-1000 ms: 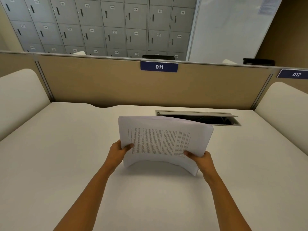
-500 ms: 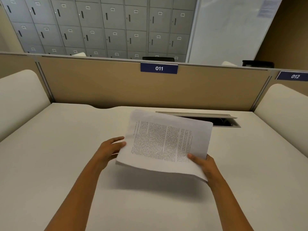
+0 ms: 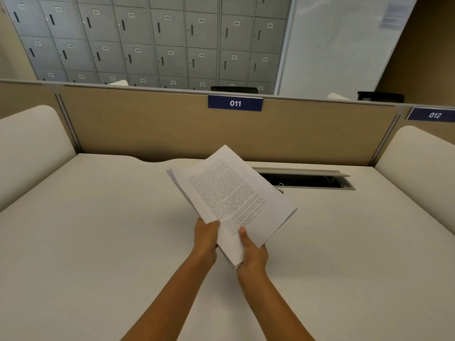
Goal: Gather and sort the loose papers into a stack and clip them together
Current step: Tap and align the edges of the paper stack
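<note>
- Above the matte off-white desk (image 3: 98, 230): stack of papers (image 3: 231, 200), thin white rectangular sheets. The top page is densely printed, the edges are slightly fanned, and one corner tilts away from me.
- My left hand (image 3: 206, 238): curled round the stack's near left edge, gripping it.
- My right hand (image 3: 253, 253): thumb flat on the top page, fingers hidden beneath, pinching the near corner; both hands sit close together.
- Behind the stack: metal-rimmed rectangular cable slot (image 3: 307, 180) and tan partition (image 3: 147, 129).
</note>
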`<control>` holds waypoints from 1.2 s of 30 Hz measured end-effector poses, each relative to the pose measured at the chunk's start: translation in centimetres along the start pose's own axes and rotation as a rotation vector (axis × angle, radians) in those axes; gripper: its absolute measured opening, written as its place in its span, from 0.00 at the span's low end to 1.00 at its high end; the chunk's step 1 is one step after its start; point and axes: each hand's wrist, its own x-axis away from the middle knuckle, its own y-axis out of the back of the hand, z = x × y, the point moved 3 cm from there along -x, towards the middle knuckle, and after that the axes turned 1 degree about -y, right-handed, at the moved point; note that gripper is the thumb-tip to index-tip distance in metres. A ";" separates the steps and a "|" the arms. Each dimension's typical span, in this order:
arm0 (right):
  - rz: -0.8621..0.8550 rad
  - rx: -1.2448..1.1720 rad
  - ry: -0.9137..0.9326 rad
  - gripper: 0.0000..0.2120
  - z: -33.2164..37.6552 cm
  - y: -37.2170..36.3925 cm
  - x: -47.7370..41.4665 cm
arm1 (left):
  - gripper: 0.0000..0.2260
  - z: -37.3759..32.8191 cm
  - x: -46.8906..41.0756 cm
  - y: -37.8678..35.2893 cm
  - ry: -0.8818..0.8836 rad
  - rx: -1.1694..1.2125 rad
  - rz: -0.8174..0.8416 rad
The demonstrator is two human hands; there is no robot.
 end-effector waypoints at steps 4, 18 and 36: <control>0.078 0.022 0.015 0.24 0.1 0.2 0.1 | 0.17 -0.4 -0.3 1.2 -0.012 -0.020 -0.033; 0.362 0.550 0.397 0.49 13.7 3.7 -3.1 | 0.19 -7.2 -2.6 8.6 0.282 -0.683 0.543; 0.622 0.957 0.016 0.43 12.7 5.9 -4.1 | 0.19 -9.2 -4.2 9.8 0.218 -0.744 0.562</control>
